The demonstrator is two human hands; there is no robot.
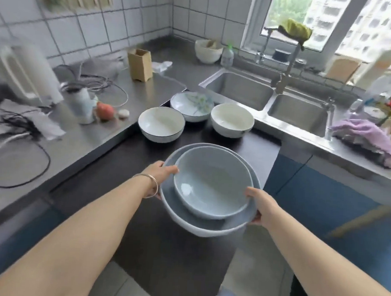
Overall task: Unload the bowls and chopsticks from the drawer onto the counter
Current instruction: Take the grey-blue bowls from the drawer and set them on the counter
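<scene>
nearest to the camera, the two bare forearms reached forward over the dark counter top [183, 250]. the left hand [160, 172], with a thin bangle [151, 186] on its wrist, was closed on the left rim of a large grey-blue bowl [185, 218], its thumb lying over the edge. the right hand [260, 205] gripped the opposite rim in the same way, thumb on top and the other fingers hidden under the bowl. a smaller pale blue bowl [210, 185] sat nested inside the large one, so both were carried as one stack, held a little tilted and above the dark surface, not touching it.

just beyond the stack, three bowls already stood on the counter: a white bowl with a dark rim [161, 124] to the left, a flower-painted bowl [192, 105] behind it, and a plain white bowl [232, 120] to the right. the free dark surface lay straight ahead of the fingers, between the stack and these three bowls, and both hands were about equally near to it. i judged the stack needed only to go down and slightly forward, stopping short of the standing bowls.

farther away were the double steel sink [270, 99] and the window. the drawer and the chopsticks were not visible.
</scene>
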